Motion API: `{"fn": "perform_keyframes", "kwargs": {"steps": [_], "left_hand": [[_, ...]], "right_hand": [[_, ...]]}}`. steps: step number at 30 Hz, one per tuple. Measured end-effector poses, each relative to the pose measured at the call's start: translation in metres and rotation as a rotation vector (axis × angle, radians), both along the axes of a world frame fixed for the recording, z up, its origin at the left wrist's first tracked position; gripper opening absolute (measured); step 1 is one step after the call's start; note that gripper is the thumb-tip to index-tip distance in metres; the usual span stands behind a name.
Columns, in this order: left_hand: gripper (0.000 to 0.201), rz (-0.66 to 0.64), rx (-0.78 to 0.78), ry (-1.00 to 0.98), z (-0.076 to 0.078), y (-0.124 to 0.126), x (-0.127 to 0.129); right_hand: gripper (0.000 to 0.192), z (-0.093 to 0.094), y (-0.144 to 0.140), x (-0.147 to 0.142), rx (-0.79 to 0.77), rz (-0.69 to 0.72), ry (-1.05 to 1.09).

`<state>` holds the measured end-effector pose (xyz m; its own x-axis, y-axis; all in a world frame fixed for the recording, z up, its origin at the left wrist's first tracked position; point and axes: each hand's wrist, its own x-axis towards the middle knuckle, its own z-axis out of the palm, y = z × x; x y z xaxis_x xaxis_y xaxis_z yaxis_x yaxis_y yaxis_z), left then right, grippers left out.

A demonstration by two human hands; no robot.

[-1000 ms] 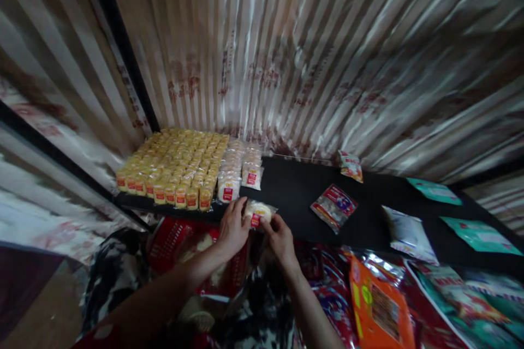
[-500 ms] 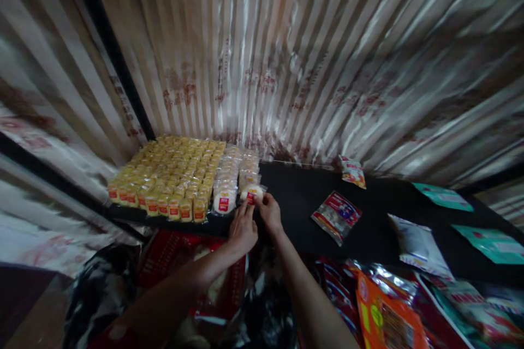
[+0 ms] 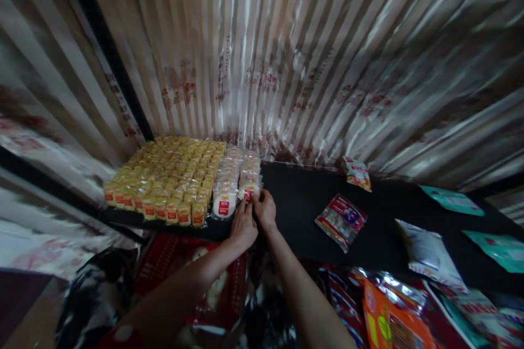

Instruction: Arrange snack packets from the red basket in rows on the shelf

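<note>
A clear-wrapped round white rice cracker pack [image 3: 248, 191] with a red label stands at the front of the right-hand row of white packs. My left hand [image 3: 244, 227] holds its lower edge, fingers close together. On the pack's right side, the bent fingers of my right hand [image 3: 265, 209] pinch the wrapper; the fingertips are partly hidden. Just to the left, another row of white rice cracker packs [image 3: 224, 204] runs back along the shelf. Beyond it stand many rows of small yellow wrapped cakes [image 3: 172, 174] with red-and-yellow labels.
The black shelf [image 3: 292, 202] carries a red-and-clear bag [image 3: 341, 221], a small snack bag [image 3: 357, 173], a white bag [image 3: 428, 253] and teal pouches [image 3: 452, 199]. Below its edge lie a red bag [image 3: 164, 259] and an orange bag [image 3: 395, 316]. Corrugated sheeting [image 3: 262, 54] rises behind.
Both hands have pushed the rice cracker pack slightly back and left, nearer to its row. My right hand has shifted a little left. The view has turned slightly.
</note>
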<state>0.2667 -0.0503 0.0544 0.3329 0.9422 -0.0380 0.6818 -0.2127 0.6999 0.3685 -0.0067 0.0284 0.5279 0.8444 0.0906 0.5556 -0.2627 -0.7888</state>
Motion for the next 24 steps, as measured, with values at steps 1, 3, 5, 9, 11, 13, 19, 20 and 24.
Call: {"fn": "perform_keyframes", "kwargs": {"steps": [1,3,5,9,11,13,19,20,24], "left_hand": [[0.061,0.001,0.0,0.001,-0.001,0.0,0.0],[0.062,-0.003,0.006,0.002,-0.002,-0.001,0.0],[0.06,-0.013,0.022,-0.006,-0.004,-0.002,0.0],[0.059,-0.013,0.029,-0.033,-0.008,-0.001,0.0],[0.06,-0.012,0.023,-0.035,-0.008,0.0,0.0],[0.059,-0.01,0.02,-0.027,-0.006,0.001,0.0],[0.044,-0.002,0.158,-0.121,-0.007,-0.019,-0.018],[0.041,-0.006,0.188,-0.154,-0.011,-0.028,-0.025],[0.032,-0.049,0.219,-0.265,-0.034,-0.07,-0.058]], "right_hand": [[0.046,-0.001,0.0,-0.001,0.023,0.002,0.006],[0.052,-0.005,-0.003,-0.002,0.083,0.009,0.024],[0.057,-0.008,-0.006,-0.003,0.123,0.01,0.033],[0.054,-0.011,-0.007,-0.003,0.094,0.021,-0.017],[0.052,-0.01,-0.006,-0.003,0.078,0.032,-0.03],[0.053,-0.008,-0.007,-0.002,0.108,0.024,-0.025],[0.05,0.012,-0.042,-0.022,0.297,-0.089,0.067],[0.048,0.016,-0.054,-0.03,0.316,-0.09,0.134],[0.038,0.024,-0.106,-0.069,0.326,-0.014,0.371]]}}
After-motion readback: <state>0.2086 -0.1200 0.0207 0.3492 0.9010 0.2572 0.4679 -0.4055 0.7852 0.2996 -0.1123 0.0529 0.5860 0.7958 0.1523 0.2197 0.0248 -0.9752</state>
